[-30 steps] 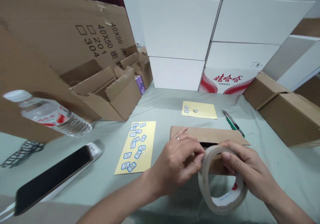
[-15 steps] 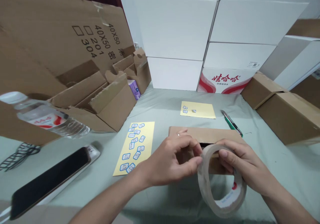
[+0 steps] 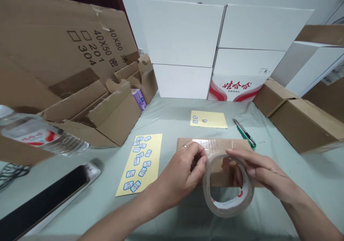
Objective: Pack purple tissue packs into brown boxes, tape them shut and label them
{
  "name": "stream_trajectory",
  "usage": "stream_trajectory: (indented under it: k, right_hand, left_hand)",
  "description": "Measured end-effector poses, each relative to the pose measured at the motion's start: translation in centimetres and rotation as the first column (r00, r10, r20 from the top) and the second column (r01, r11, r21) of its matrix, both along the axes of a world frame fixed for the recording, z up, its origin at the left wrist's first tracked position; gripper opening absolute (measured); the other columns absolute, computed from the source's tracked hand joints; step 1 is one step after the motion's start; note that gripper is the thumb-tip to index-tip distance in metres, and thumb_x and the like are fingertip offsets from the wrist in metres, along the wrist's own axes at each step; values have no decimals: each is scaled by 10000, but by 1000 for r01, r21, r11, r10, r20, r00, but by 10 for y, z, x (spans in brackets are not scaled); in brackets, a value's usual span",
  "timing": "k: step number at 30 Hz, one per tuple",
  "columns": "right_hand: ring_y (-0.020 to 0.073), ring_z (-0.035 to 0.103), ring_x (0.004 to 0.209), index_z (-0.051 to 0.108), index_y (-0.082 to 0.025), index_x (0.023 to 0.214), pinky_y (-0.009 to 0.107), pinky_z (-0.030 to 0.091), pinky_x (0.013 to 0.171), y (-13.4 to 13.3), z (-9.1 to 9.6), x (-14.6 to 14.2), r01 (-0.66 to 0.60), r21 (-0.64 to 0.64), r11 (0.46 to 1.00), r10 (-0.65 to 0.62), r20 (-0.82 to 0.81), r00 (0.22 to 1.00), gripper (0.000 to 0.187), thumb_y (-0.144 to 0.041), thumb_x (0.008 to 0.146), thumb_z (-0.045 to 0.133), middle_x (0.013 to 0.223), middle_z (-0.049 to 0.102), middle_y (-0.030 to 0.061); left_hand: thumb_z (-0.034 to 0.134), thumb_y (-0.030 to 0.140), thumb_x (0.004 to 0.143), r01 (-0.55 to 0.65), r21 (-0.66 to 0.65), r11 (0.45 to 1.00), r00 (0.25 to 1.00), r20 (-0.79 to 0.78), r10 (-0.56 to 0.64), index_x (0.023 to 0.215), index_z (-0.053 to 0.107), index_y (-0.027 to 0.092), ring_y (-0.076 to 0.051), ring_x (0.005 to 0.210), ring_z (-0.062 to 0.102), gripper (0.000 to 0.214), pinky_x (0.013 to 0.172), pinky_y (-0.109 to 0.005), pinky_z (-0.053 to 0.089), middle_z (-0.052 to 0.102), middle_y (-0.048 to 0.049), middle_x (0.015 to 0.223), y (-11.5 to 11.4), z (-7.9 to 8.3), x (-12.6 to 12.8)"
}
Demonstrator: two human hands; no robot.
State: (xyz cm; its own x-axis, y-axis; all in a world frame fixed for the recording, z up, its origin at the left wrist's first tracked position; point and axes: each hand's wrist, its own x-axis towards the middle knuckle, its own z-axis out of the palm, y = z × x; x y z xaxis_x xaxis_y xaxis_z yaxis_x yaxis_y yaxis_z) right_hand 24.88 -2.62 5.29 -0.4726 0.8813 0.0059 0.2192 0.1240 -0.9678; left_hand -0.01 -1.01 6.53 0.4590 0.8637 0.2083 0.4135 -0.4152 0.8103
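A small flat cardboard box (image 3: pixel 215 144) lies on the pale green cloth, and a shiny strip of clear tape (image 3: pixel 212 144) runs along its top. A large roll of brown packing tape (image 3: pixel 228 187) stands on edge in front of it. My left hand (image 3: pixel 182 165) is pinched closed at the roll's left edge, its fingertips hiding the tape there. My right hand (image 3: pixel 260 169) lies over the roll's top with fingers stretched across it. The box's front is partly hidden behind the roll.
A yellow sheet of blue-edged labels (image 3: pixel 138 164) lies left of my hands, and a smaller yellow sheet (image 3: pixel 208 119) lies beyond. A green utility knife (image 3: pixel 244 133) rests near the box. A phone (image 3: pixel 45 205), water bottle (image 3: pixel 34 135), cardboard boxes (image 3: pixel 113 115) and stacked white boxes (image 3: pixel 182 37) surround the table.
The view has swung, shifting everything left. A shiny tape strip now shows along the box top. My right fingers have straightened over the roll.
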Motion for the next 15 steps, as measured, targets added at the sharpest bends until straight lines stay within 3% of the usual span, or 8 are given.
stream_trajectory:
  k: [4,6,8,11,15]
  right_hand:
    - [273,607,1197,681,-319,1245,361,548,871,-1,1,9,-104,121,987,102,20,995,522,-153,783,504,1271,672,44]
    - [245,655,1126,620,-337,1313,357,555,862,-2,0,7,-150,214,965,145,40,989,531,-112,848,496,1158,722,56]
    - [187,718,921,540,-353,1374,322,569,811,-4,-1,2,-181,316,931,167,71,983,539,-81,917,459,1003,749,45]
    - [143,702,756,535,-334,1358,263,565,718,-5,-3,-8,-88,481,873,47,96,994,481,-93,945,480,971,728,44]
    - [195,657,806,703,-271,1119,269,517,643,-5,-5,-13,138,666,733,-236,58,970,256,-198,884,635,928,674,65]
  left_hand:
    - [358,262,959,2,-36,999,1000,18,-2,813,468,212,-167,756,534,189,686,-317,441,557,-22,813,-1,3,0]
    - [346,274,968,4,-62,998,1000,27,-3,832,468,212,-169,759,544,193,686,-319,445,567,-24,827,0,3,-2]
    - [354,288,969,3,-79,997,1000,30,-1,846,477,211,-172,770,550,190,691,-321,448,578,-27,842,1,3,-4]
    - [381,293,957,0,-91,996,999,41,3,838,491,210,-175,782,547,182,684,-311,444,588,-27,838,4,3,-4]
    - [430,289,915,-68,-94,993,994,75,75,786,484,209,-164,742,522,161,624,-278,422,562,-16,780,8,2,-3]
